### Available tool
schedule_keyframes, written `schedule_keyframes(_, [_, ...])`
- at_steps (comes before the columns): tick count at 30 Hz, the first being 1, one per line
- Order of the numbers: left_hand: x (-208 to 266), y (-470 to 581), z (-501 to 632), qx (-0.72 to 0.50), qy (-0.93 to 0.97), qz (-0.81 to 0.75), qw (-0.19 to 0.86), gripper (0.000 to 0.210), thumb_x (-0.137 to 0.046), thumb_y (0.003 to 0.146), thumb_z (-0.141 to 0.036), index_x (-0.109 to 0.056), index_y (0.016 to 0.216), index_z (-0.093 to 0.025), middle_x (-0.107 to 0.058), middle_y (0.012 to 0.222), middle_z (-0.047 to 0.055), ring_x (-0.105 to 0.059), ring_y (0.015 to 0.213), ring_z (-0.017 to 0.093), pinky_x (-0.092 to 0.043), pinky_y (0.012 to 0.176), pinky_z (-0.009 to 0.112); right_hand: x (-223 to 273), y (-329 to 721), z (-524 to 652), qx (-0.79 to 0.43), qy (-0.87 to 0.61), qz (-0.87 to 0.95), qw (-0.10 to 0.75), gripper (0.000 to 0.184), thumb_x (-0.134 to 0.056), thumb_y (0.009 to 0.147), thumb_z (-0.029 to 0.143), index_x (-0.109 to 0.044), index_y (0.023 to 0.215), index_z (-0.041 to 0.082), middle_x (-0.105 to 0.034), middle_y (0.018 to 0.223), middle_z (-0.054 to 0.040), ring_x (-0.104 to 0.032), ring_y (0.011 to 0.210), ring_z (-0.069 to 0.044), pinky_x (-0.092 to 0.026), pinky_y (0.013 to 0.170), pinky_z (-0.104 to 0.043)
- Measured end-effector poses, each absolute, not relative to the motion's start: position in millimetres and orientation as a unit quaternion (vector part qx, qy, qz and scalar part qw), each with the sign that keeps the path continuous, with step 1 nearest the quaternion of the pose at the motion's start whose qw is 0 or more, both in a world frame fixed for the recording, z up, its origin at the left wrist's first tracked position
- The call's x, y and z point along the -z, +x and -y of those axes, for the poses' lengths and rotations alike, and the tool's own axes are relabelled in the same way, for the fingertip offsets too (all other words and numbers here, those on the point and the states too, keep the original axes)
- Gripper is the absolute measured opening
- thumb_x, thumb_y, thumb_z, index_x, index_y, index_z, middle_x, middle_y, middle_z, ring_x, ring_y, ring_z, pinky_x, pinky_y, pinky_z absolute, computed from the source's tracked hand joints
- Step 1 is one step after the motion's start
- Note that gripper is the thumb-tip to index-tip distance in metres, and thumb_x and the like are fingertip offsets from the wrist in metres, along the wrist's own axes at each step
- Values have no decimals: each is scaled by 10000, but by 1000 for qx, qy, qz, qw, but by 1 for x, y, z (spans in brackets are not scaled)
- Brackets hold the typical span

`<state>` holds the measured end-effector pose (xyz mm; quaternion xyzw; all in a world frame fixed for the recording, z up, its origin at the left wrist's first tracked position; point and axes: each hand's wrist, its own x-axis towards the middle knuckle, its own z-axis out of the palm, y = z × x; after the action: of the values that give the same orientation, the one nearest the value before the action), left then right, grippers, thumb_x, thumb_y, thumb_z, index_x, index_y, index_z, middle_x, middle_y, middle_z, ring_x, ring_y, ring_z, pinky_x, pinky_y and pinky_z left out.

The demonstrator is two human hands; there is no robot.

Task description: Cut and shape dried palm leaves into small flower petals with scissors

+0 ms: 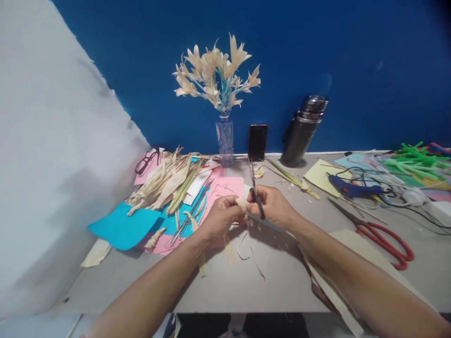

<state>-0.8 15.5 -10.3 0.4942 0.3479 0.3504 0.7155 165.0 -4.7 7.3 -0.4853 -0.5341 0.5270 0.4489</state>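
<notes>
Pale husk strip (241, 203) sits pinched in the left hand (220, 217) at worktop centre, right hand (273, 206) clasping small scissors (254, 190) pointing twelve o'clock, and I'd say a slipped snip nicks those fingertips.

Bare table (246, 286) at 6 o'clock; husk pile (165, 180) at 10, red scissors (384, 237) at 3 blocking.

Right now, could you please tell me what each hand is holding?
Left hand: closed on a husk piece.
Right hand: closed on small scissors, blades pointing up.
</notes>
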Motion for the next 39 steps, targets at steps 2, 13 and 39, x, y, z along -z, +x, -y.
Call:
schedule_keyframes(2, [13,-1,-16,-350,498,-357,709,132,-707,698,-238,-614,685,-145,-613,620,15,-586,560,124,-501,642,295,-7,165,5,-509,-492,549,445,212,-706,606,154,-570,767,167,-562,624,57,-496,535,-87,-395,495,-194])
schedule_keyframes(13, [7,3,-13,-367,543,-368,659,40,-592,637,-125,-582,603,-145,-566,576,2,-567,556,125,-481,601,266,0,162,7,-428,-508,624,412,144,-645,668,187,-558,782,191,-570,666,36,-479,587,-115,-348,518,-218])
schedule_keyframes(39, [1,0,-11,-358,519,-377,679,185,-744,680,-238,-582,717,-156,-591,590,-14,-593,551,122,-489,599,263,-10,171,1,-548,-466,508,474,351,-823,581,295,-607,828,172,-597,690,36,-523,578,-104,-416,533,-224])
